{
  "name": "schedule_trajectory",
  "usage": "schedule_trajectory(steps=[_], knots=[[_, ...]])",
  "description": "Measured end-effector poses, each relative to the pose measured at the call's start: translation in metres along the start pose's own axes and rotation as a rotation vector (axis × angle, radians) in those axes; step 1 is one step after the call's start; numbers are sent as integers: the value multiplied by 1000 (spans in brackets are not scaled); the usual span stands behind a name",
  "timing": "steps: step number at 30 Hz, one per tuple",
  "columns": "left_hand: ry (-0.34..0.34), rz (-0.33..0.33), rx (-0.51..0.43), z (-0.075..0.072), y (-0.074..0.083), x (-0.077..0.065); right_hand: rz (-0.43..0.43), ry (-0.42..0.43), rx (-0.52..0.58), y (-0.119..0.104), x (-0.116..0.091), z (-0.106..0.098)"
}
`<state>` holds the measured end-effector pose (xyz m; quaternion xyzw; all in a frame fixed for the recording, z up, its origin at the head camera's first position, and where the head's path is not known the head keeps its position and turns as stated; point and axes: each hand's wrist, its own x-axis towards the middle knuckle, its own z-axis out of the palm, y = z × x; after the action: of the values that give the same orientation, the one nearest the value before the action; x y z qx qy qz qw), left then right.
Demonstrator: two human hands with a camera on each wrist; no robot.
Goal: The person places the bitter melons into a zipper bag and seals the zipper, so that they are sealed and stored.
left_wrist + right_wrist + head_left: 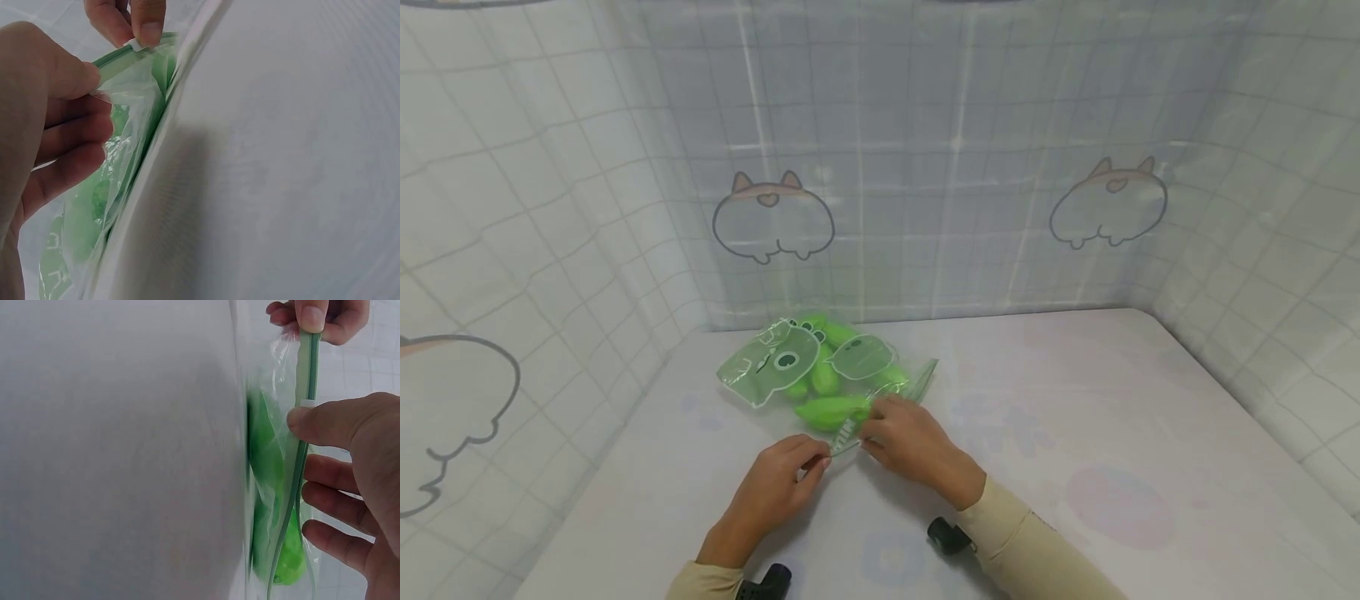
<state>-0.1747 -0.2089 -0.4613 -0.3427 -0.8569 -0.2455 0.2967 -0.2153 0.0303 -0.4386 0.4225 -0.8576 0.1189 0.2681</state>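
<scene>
A clear slider zip bag (863, 357) with a green cartoon-animal print lies on the table, its zip edge toward the person. Several bright green, elongated things (829, 412) show through the plastic. My left hand (777, 485) pinches one end of the green zip strip (310, 369) between thumb and forefinger. Close beside it, my right hand (917, 442) pinches the white slider (307, 403) on that strip, thumb on the near side. Below the right hand in the right wrist view, the two zip edges stand apart; between the hands they run together.
The white table (1045, 400) carries faint pastel prints. A grid-patterned curtain (940, 208) with cartoon drawings stands along the back and both sides, and the bag lies near the back edge. Dark wrist cameras (949, 536) sit at both sleeves.
</scene>
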Motion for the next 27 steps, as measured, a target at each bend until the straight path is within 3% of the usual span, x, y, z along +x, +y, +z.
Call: schedule_trajectory(steps=[3,9,12,18,27], knots=[[6,-14,5,1,0,1,22,-4,14,0,1,-2],[18,-133,-52,4,7,2,33,-33,45,-4,4,1],[-2,-161,-38,9,10,2,45,-58,41,-5,4,2],[19,-127,42,13,9,2,62,-74,49,-8,5,3],[27,-117,49,13,8,1,45,-81,62,-11,7,7]])
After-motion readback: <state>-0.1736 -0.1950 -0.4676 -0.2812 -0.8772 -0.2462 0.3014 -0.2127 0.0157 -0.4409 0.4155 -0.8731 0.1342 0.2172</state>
